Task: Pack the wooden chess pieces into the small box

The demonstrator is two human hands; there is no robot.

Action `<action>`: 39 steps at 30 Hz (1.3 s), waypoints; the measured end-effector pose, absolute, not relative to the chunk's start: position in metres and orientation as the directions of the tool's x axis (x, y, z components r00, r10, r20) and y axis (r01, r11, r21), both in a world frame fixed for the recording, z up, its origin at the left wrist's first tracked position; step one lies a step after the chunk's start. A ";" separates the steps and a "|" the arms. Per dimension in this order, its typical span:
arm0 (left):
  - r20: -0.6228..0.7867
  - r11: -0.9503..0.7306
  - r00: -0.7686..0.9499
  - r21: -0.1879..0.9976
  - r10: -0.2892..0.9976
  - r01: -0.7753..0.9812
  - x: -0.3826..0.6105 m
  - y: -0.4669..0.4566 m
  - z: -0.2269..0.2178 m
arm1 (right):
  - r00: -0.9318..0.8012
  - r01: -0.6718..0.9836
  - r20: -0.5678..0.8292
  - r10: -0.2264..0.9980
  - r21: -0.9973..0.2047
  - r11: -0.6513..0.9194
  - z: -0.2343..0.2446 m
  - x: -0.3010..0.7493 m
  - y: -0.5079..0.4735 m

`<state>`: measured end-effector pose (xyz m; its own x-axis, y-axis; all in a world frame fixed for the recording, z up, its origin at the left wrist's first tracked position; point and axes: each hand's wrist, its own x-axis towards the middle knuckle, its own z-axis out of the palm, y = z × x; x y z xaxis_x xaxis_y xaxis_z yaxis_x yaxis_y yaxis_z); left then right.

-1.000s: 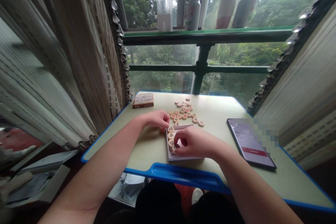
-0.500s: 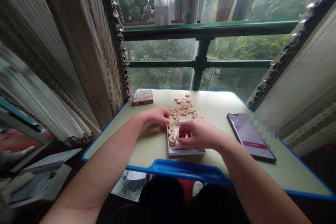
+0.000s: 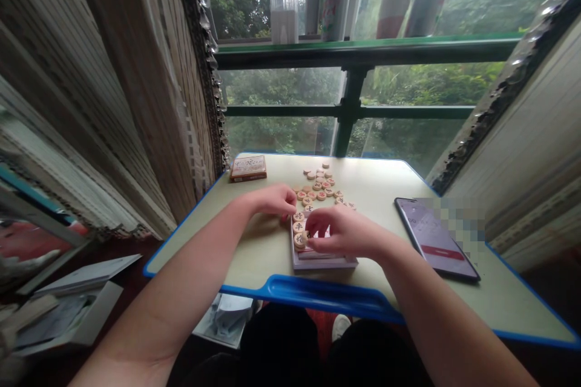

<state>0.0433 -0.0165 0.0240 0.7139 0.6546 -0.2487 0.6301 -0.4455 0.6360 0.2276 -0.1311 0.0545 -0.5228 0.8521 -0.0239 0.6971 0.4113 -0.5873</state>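
A shallow white box (image 3: pixel 325 263) sits near the front of the folding table, with round wooden xiangqi pieces lined up along its left side. One of these, a piece with a black character (image 3: pixel 298 227), lies in the middle of that row. Over the box, my right hand (image 3: pixel 347 231) pinches another xiangqi piece (image 3: pixel 307 235) between thumb and fingertips, right beside the row. My left hand (image 3: pixel 276 199) is at the box's upper left corner, its fingers curled together; what they hold, if anything, is hidden. Behind the box lie several loose pieces (image 3: pixel 321 196), with red or black characters.
A small orange-edged box (image 3: pixel 249 168) lies at the table's back left. To the right rests a phone (image 3: pixel 436 239). The table has a blue rim with a front groove (image 3: pixel 327 296). Curtains (image 3: pixel 136 72) hang on both sides, and cans (image 3: pixel 336 11) stand on the window ledge.
The view has shifted slightly. My right hand has tilted the pinched piece a little and stays against the row. My left hand keeps its place at the box corner.
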 end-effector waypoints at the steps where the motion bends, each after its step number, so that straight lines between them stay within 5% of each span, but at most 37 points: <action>1: -0.248 -0.445 0.714 0.637 0.655 0.630 0.043 -0.017 0.024 | -0.522 0.698 -0.026 0.852 -0.587 0.410 0.054 0.227 -0.131; 39: -0.250 -0.433 0.694 0.627 0.676 0.648 0.044 -0.017 0.023 | -0.493 0.821 -0.204 0.846 -0.431 0.374 0.052 0.231 -0.131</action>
<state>0.0442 -0.0170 0.0229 0.6936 0.6757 -0.2495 0.6475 -0.4331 0.6270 0.2309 -0.1312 0.0518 -0.4928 0.8459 -0.2039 0.8210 0.3745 -0.4309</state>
